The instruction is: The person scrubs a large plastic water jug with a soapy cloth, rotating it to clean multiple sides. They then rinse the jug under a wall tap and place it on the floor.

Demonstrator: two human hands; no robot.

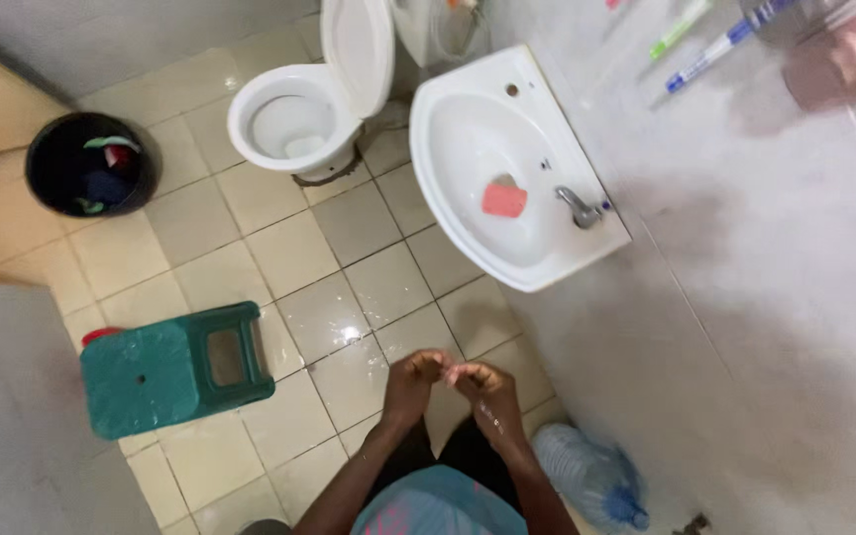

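— Tiled bathroom floor (289, 253), wet in spots; what are the hands doing?
— Left hand (414, 381) and right hand (482, 391) meet fingertip to fingertip, loosely curled, grasping nothing I can make out.
— And the sink (468, 129)?
— Well ahead of them, a pink soap bar (503, 199) lying in the basin by the tap (579, 206), untouched.

Both forearms entering from bottom centre of frame, angled upward and converging. Left hand (411, 381) and right hand (482, 388) meeting just below frame centre, fingertips touching or nearly so. Fingers curled inward, loosely bunched, not fisted. Wrists slightly bent, backs of hands toward camera. Skin looking wet and shiny on right hand. Anything pinched between fingertips too small to tell.
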